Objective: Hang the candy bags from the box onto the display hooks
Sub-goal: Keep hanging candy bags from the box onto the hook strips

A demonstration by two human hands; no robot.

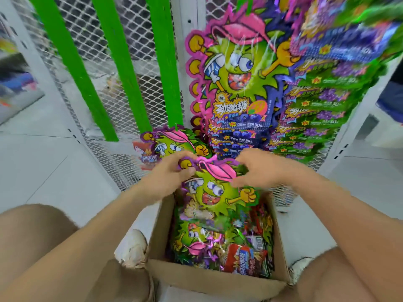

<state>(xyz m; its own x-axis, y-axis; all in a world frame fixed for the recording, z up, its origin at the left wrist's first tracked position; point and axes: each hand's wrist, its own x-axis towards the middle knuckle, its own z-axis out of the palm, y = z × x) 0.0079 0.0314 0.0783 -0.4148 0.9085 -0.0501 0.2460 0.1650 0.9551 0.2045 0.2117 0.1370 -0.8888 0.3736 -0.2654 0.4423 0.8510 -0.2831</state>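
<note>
The left hand [174,174] and right hand [259,168], fingers curled, pinch the top corners of one green-and-pink cartoon candy bag [218,190] at 10 and 2 o'clock. The bag is over one open brown cardboard box [213,277] at 6 o'clock. Hung candy bags [235,83], too overlapped to count, fill 1 o'clock.

A pale grey tiled floor [43,162] spreads on both sides under bright, even light. A white expanded-metal mesh panel [135,35] stands ahead, framed by white slotted steel uprights [185,35], with three bright green slanted bars [122,62] showing against the mesh
</note>
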